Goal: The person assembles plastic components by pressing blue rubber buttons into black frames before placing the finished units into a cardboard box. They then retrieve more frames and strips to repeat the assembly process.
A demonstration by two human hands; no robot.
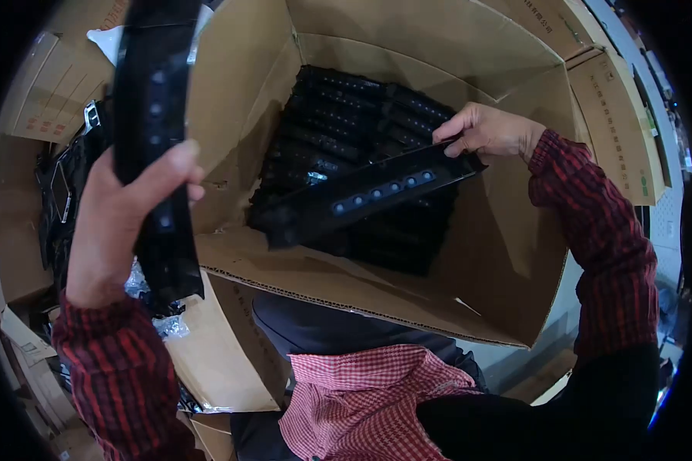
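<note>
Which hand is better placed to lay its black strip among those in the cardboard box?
Probably the right hand: its slanted strip is over the packed strips inside the cardboard box, whereas the left hand holds the other strip left of the opening.

Black parts (327, 115) lie inside the open box (438, 315).

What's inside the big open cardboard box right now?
The cardboard box holds black strips laid side by side, several with rows of small round marks. The held strip in the right hand covers some of them, and anything beneath the top ones is hidden.
</note>
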